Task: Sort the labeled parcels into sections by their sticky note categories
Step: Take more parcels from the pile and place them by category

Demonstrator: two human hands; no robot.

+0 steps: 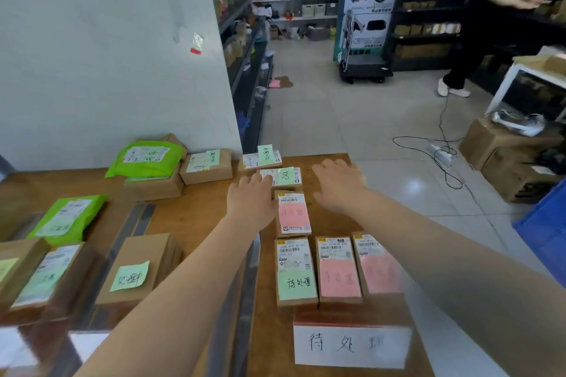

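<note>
My left hand (251, 199) rests with its fingers on the left edge of a small brown parcel with a green sticky note (283, 177) on the wooden table (196, 214). My right hand (337, 182) hovers open, palm down, just right of that parcel. Behind it lies another green-note parcel (264, 157). In front sits a parcel with a pink note (293, 214). Nearer me is a row of three: one green-note parcel (295, 272) and two pink-note parcels (338, 271) (378, 266). A white section label (350, 345) lies at the front edge.
On the left stand more brown boxes with green notes (131, 272) (205, 165) and green mailer bags (147, 159) (66, 219). A person in black (502, 15) stands by shelves at the back right. Cardboard boxes (502, 156), cables and a blue crate (545, 223) sit on the floor.
</note>
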